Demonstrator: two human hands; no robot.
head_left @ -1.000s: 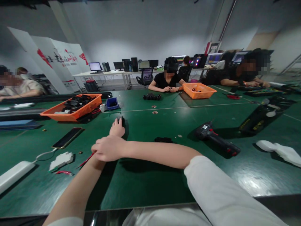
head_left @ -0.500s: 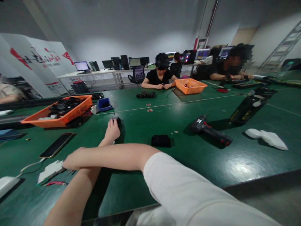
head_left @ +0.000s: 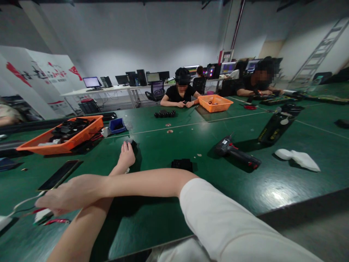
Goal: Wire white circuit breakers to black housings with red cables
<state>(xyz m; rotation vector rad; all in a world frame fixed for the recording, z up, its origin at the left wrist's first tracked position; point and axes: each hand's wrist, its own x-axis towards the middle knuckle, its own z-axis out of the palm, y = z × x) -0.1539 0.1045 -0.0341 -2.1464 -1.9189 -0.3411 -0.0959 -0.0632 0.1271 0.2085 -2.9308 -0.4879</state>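
My left hand rests on the green table, fingers closed over a small black part that is mostly hidden. Crossing above my left forearm, my right hand is low over a white piece with a green edge and covers much of it. Beside that piece lies a red-handled tool. Something red shows at my right fingertips; blur hides whether I grip it. A phone lies just beyond this hand. Past my right forearm is a black block, partly hidden.
An orange basket of black parts and a blue bin stand at left. To the right are a cordless screwdriver, a tilted black bottle and a white object. A co-worker sits opposite, near another orange basket.
My right hand has moved left, from the near end of the white piece to over it. My left hand stays at the black part. The view has shifted slightly.
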